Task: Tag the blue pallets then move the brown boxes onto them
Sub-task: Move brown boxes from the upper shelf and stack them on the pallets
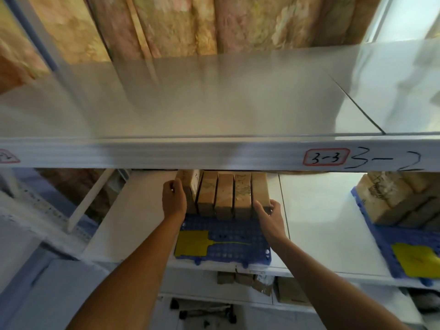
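On the middle shelf (321, 222), both hands squeeze a row of brown boxes (223, 196) on the tagged blue pallet (226, 248).
Left hand (173, 201) curls round the leftmost box, right hand (270, 214) fingers grip the rightmost. Loosen that squeeze and the upright boxes could topple forward, maybe over the yellow tag (191, 244).

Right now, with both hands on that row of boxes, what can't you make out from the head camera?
- Back ends of the brown boxes: hidden under the shelf beam.
- Right pallet and its yellow tag: cut off by the right frame edge.
- Writing on the middle pallet's tag: not legible.
- Left hand grip: fingertips hidden behind the end box.
- Right hand fingertips: partly hidden by the box corner.
- Lower shelf items: blurred, covered by the arms.
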{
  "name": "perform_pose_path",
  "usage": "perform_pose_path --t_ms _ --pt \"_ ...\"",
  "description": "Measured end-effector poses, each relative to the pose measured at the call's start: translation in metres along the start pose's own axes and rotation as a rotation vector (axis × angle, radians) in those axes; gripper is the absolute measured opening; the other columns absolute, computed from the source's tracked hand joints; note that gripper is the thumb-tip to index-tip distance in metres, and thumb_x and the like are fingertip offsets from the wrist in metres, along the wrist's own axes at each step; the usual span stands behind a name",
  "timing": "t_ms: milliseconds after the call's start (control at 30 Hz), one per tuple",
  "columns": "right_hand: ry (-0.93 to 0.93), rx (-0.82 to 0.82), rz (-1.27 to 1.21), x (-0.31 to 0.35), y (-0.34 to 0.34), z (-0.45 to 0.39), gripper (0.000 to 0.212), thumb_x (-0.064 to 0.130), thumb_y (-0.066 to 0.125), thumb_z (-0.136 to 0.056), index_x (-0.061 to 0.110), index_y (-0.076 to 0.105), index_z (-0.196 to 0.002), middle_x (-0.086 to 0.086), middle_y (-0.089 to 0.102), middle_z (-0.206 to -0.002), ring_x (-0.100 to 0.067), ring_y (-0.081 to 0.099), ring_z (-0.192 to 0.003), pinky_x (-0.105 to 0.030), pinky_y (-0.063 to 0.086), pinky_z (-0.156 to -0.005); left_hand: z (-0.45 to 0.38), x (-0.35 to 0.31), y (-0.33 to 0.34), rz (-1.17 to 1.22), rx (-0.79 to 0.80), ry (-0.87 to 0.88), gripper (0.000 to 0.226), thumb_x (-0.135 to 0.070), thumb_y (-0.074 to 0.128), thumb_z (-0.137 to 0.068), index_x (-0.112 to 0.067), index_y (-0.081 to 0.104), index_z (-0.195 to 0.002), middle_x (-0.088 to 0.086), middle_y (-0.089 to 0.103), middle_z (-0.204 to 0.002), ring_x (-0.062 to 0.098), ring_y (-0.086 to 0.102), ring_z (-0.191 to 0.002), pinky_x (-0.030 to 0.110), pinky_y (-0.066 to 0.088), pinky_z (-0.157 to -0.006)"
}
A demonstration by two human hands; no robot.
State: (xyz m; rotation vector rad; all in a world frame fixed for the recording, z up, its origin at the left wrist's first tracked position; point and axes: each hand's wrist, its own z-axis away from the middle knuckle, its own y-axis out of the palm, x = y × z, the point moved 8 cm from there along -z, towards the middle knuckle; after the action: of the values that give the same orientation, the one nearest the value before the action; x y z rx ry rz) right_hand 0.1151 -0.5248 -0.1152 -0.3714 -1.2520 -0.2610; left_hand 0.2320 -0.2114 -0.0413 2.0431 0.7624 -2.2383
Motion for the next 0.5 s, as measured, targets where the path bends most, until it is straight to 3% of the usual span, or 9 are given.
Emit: perform_pose_path --t_ms 300,500 --pt "0.01 0.023 0.03 0.0 -0.002 0.002 0.065 0.054 0.066 -0.095 0.022 0.039 -0.145 -0.003 0.061 -0.127 -0.014 0.064 -0.103 -0.034 0.056 -0.083 0.011 0.001 0.007 0.02 0.1 -0.041 0.043 -0.054 0.039 -0.104 -0.016 0.056 -0.117 0.008 0.062 -0.114 0.028 0.059 -0.103 0.038 0.044 -0.081" --pt "0.008 0.058 0.087 -0.002 -0.006 -0.001 0.069 0.064 0.058 -0.094 0.024 0.037 -0.147 -0.005 0.059 -0.139 -0.017 0.064 -0.107 -0.043 0.057 -0.091 0.014 0.006 0.007 -0.012 0.12 -0.072 0.058 -0.058 0.032 -0.105 -0.012 0.051 -0.134 0.005 0.057 -0.116 0.03 0.057 -0.107 0.038 0.042 -0.087"
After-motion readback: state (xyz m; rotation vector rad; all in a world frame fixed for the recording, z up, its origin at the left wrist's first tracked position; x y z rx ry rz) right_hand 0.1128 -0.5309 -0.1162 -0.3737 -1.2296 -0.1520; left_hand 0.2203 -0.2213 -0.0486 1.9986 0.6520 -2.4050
